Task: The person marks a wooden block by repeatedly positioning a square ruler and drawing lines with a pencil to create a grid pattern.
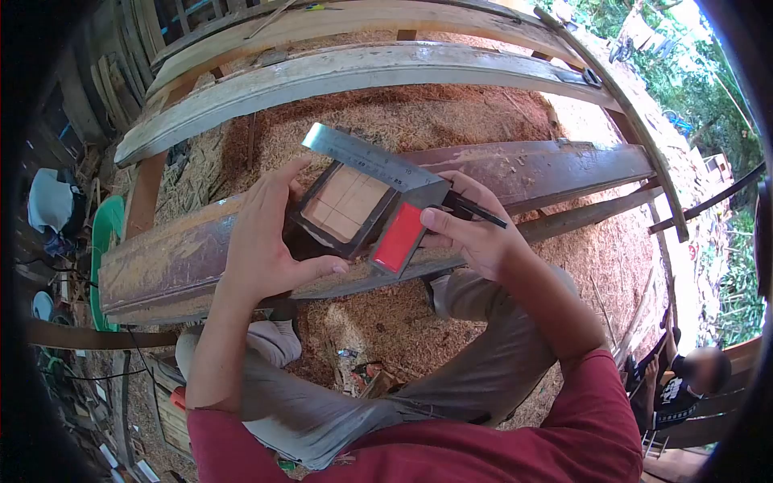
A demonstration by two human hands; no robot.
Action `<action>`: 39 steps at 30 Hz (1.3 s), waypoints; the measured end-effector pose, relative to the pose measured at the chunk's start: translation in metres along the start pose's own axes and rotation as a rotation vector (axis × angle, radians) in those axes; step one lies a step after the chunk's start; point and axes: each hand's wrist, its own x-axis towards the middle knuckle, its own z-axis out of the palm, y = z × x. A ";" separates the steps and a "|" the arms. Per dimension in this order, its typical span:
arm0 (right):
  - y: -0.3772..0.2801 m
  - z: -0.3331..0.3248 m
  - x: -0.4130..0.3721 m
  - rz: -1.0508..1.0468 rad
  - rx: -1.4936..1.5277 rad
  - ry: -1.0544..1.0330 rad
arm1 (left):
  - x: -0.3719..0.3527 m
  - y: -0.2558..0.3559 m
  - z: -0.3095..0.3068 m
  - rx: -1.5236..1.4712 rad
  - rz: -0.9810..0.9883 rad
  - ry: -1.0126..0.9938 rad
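Note:
A wooden block with dark edges shows its pale top face, marked with crossing pencil lines. My left hand curves around the block's left side, thumb along the near edge and fingers at the far corner; part of its grip is hidden. Across the block's far edge lies the metal blade of a try square. Its red-faced stock runs down the block's right side. My right hand is closed on the square, thumb near the stock. A black pen also sticks out between its fingers.
Below the block lies a long brown plank. Farther off are a pale beam and more boards. Sawdust and shavings cover the ground. At the left stands a green chair; another person is at the lower right.

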 end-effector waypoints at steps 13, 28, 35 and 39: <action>-0.007 -0.004 0.004 -0.168 -0.478 0.146 | 0.023 0.010 -0.005 0.181 0.141 0.165; 0.008 0.006 0.040 -0.395 -0.742 0.176 | 0.034 -0.003 -0.007 0.131 0.023 -0.066; 0.014 0.004 0.053 -0.478 -0.728 0.200 | 0.022 0.011 -0.008 0.077 -0.080 -0.028; 0.011 0.011 0.053 -0.451 -0.708 0.193 | 0.022 0.010 -0.009 0.041 -0.104 -0.033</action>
